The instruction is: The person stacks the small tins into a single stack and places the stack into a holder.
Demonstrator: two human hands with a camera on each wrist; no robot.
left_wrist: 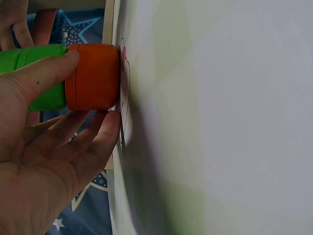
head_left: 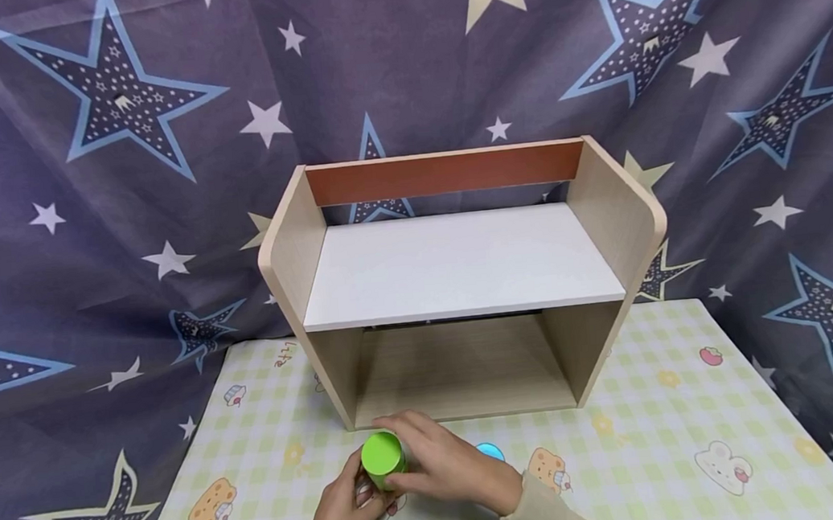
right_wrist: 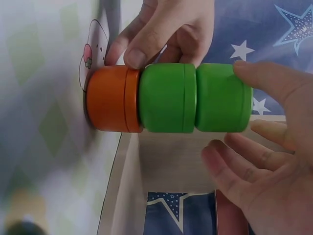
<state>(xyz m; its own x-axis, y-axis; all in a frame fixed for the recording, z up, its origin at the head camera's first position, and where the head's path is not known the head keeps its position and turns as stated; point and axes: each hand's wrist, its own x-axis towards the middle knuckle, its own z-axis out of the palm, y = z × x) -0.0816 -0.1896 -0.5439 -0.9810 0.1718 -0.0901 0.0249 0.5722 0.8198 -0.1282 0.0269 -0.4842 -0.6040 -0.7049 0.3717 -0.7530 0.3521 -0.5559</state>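
Observation:
Three small round tubs stand in an upright stack on the tablecloth. The orange tub is lowest, touching the cloth, with a lower green tub and an upper green tub above it. My left hand steadies the base, its thumb at the seam between orange and green and its fingers along the orange tub's other side. Up at the top, my right hand holds the upper green tub between thumb and fingers; its flat green top shows in the head view.
A wooden shelf unit with a white upper board stands just behind the hands. Partly hidden by the right hand is a light blue round thing. The checked tablecloth spreads around, with a star-patterned curtain behind.

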